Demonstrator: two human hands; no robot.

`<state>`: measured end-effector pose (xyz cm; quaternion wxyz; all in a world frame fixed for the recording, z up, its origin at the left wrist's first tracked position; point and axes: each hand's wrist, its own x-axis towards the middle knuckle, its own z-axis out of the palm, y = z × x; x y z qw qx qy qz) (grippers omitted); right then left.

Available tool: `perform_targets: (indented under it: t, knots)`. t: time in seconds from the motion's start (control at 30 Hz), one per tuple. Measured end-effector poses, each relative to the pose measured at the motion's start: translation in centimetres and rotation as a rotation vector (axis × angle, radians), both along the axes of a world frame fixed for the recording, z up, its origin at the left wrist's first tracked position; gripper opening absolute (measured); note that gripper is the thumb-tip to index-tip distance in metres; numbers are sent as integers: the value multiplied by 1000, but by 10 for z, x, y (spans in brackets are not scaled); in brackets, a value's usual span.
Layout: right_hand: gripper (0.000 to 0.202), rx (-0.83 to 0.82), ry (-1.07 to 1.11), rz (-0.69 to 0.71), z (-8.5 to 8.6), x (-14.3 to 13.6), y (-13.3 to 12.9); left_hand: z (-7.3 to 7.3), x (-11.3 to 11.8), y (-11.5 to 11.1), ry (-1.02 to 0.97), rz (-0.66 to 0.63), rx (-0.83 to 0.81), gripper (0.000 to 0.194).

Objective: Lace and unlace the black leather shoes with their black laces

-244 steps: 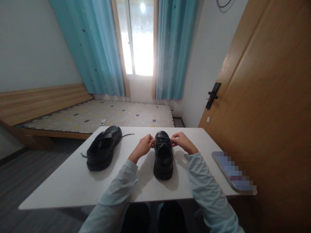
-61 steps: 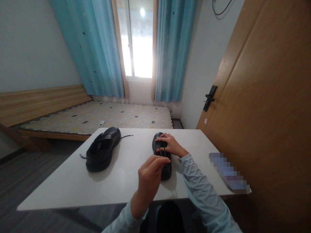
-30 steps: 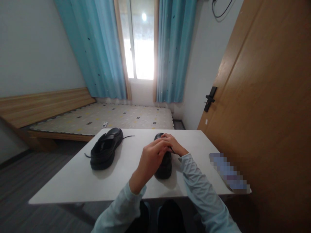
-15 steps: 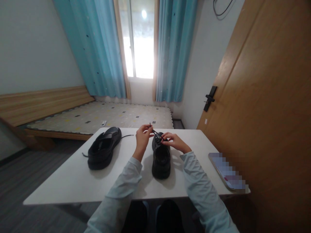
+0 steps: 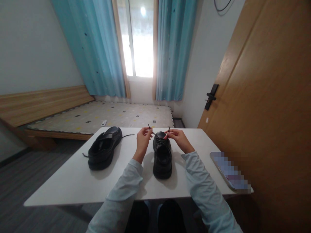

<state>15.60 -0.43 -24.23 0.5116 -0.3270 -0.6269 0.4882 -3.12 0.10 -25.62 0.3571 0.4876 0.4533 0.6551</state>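
A black lace-up shoe (image 5: 162, 158) stands on the white table between my forearms, its heel towards me. My left hand (image 5: 143, 137) pinches one end of its shoelace (image 5: 154, 133), just left of the toe, with the tip sticking up past the fingers. On the right side of the toe, my right hand (image 5: 178, 138) grips the other lace end, whose tip also points up. Crossed laces show over the shoe's front. A second black shoe (image 5: 102, 152) rests apart at the left, loose lace ends lying on the table by it.
The white table (image 5: 60, 191) carries both shoes and a flat, blurred-out device (image 5: 229, 171) near its right edge. Beyond it is a bed (image 5: 116, 113) with a small white remote (image 5: 103, 123). A wooden door (image 5: 262, 97) stands close on the right.
My hands have moved apart. My right hand has shifted right and up, and a lace tip now stands up from its fingers. The second shoe stays in place.
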Motion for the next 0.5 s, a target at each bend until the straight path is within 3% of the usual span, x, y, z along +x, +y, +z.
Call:
perform_targets:
  t: [0.1, 0.27, 0.5]
  knots:
    - [33, -11, 27, -15, 1, -4, -1, 7, 2, -8, -151, -105, 8, 28]
    - [31, 53, -176, -86, -2, -12, -3, 16, 5, -17, -173, -163, 88, 27]
    - [22, 180, -455, 35, 6, -18, -10, 14, 7, -18, -163, -210, 179, 26]
